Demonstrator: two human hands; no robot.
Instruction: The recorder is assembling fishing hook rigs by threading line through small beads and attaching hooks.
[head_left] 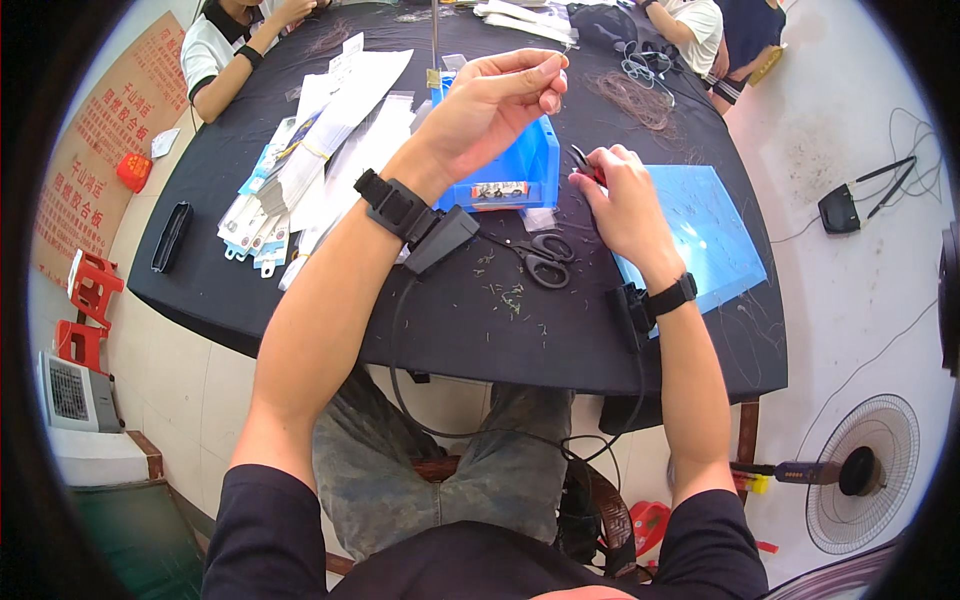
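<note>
- Up over the blue bin (546, 165), the left hand (508, 98) has thumb and fingertips pinched together on a tiny thing (568, 48). Too small for me to tell what it is, sorry.
- Guessing that one's next to weightless and easy to drop or bend, so I'd take it right at the fingertips, light squeeze, no crushing.
- Right hand (622, 195) is closed around a pair of small pliers (579, 157), just right of the bin, black tips poking out past the thumb. Can't tell if the tips are meeting.
- Pliers should feel stiff and solid, a bit heavier but still a one-hand tool. Best hold is well back on the grips, imo, clear of the tips.
- On the tabletop (450, 335) below, black scissors (548, 262) lie near scattered clippings (508, 300). Those bits look feather-light, so pinching beats sweeping.
</note>
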